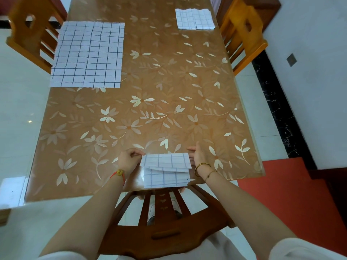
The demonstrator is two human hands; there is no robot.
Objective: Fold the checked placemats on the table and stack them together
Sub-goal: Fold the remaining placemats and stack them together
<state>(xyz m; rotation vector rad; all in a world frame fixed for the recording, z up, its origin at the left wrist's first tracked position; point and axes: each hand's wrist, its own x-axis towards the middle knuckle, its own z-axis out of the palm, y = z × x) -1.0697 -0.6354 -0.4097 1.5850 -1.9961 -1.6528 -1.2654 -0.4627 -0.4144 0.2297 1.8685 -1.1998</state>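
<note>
From the head camera, a long table (150, 87) under a glossy orange cover printed with pale flowers fills the middle of the room. At its near edge lies a folded checked placemat (166, 170), its layers slightly fanned. The left hand (129, 158) pinches the mat's left edge with curled fingers. The right hand (199, 155) rests against its right edge, fingers straight and not gripping. An unfolded placemat (88, 55) lies flat at the far left, and a folded pair (195, 19) sits at the far right corner. Wooden chairs stand at the near end (165, 231), left (32, 30) and right (242, 32). White floor tiles (18, 113), a black marble strip (276, 102), a red mat (281, 194) and a white wall (315, 44) surround the table.
</note>
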